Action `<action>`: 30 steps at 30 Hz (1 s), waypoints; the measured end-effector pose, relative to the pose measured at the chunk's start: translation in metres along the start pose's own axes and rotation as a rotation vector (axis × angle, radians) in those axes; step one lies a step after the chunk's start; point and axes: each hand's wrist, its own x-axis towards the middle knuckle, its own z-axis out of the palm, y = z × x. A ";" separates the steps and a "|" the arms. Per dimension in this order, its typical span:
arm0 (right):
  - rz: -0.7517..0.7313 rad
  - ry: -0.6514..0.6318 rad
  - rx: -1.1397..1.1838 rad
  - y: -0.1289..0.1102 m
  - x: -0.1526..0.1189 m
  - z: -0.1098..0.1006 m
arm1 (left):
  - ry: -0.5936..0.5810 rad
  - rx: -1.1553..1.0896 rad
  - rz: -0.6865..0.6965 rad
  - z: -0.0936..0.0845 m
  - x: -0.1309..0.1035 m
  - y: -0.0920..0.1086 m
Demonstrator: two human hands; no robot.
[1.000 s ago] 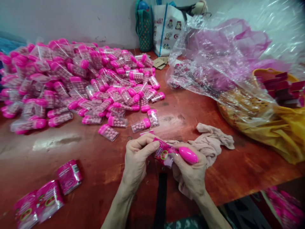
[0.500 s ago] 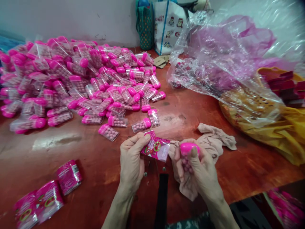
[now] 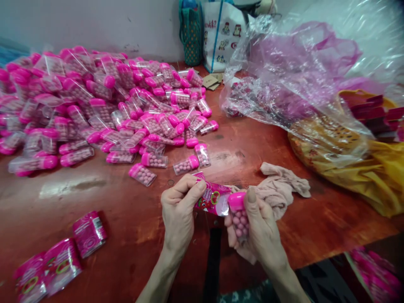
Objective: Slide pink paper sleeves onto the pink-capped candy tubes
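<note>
Bottle (image 3: 240, 221) and printed pink wrapper (image 3: 214, 199) sit edge to edge in view, framed by two bare hands above a red-brown table (image 3: 252, 143); whether the two touch cannot be told. The left hand (image 3: 178, 206) pinches the wrapper's left end between thumb and bent fingers, leaving its right end free. The right hand (image 3: 263, 225) is closed around the bottle, cap uppermost, thumb pressed beside the pink cap.

The step in hand looks to be lining up one with the other. Done well, it would seem to call for a light pinch, since the thin film probably creases easily, and for a steady right grip with the bottle squared to the wrapper's free edge and the right fingertips clear of that edge. A tilted bottle could snag or bend the film.

Level with the wrists, off to the left, lie three glossy pink packs (image 3: 63, 263), one showing a barcode. Just beyond the right hand, a crumpled beige cloth (image 3: 276, 191) rests on the table. Farther off, a heap of pink-capped bottles (image 3: 110, 111) fills the left side; opposite, clear plastic sheeting (image 3: 274, 80) drapes over a yellow basket (image 3: 328, 139). Against the wall stand a teal dotted bag (image 3: 191, 40) and a white printed bag (image 3: 224, 38).
</note>
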 end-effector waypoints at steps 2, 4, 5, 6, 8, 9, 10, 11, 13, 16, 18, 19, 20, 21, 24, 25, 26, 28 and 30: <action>0.008 0.033 0.027 0.001 0.002 0.001 | -0.003 0.000 0.010 0.000 0.000 0.001; 0.013 0.066 0.038 0.001 0.003 0.002 | -0.009 0.002 0.019 0.001 0.000 0.001; 0.014 0.079 0.038 0.000 0.004 0.002 | -0.014 0.002 0.021 0.001 0.000 0.001; 0.017 0.089 0.039 0.000 0.004 0.003 | -0.017 0.000 0.022 0.001 0.000 0.001; 0.022 0.096 0.037 -0.001 0.004 0.003 | -0.018 -0.003 0.019 0.001 0.000 0.001; 0.024 0.093 0.032 0.000 0.005 0.003 | -0.018 0.001 0.020 0.001 0.000 0.001; 0.023 0.090 0.025 0.000 0.005 0.003 | -0.016 0.009 0.026 0.001 0.000 0.001; 0.022 0.085 0.016 0.001 0.005 0.003 | -0.016 0.019 0.036 0.001 0.000 0.001; 0.018 0.081 -0.003 0.003 0.005 0.002 | -0.018 0.037 0.055 0.001 0.000 0.001; 0.011 0.074 0.004 0.003 0.005 0.001 | -0.023 0.028 0.043 0.001 0.000 0.001; 0.004 0.071 0.022 0.002 0.005 0.001 | -0.022 0.009 0.034 0.000 0.001 0.000; 0.002 0.070 0.027 0.001 0.005 0.001 | -0.023 0.003 0.035 0.000 0.001 -0.001; -0.002 0.070 0.031 0.000 0.005 0.000 | -0.026 0.001 0.040 0.000 0.001 -0.001; -0.003 0.072 0.032 0.000 0.005 0.000 | -0.030 0.005 0.048 0.000 0.001 -0.001; -0.005 0.091 0.030 -0.001 0.004 0.000 | -0.042 0.033 0.069 -0.001 0.000 -0.002; -0.004 0.096 0.027 -0.001 0.003 0.000 | -0.042 0.038 0.076 -0.001 0.000 -0.002; -0.002 0.100 0.021 -0.001 0.003 0.000 | -0.041 0.041 0.078 -0.001 0.000 -0.002; -0.001 0.099 0.011 -0.001 0.002 0.000 | -0.033 0.040 0.075 -0.001 0.001 -0.001; -0.002 0.087 0.004 0.000 0.002 0.000 | -0.023 0.039 0.063 -0.002 0.001 -0.001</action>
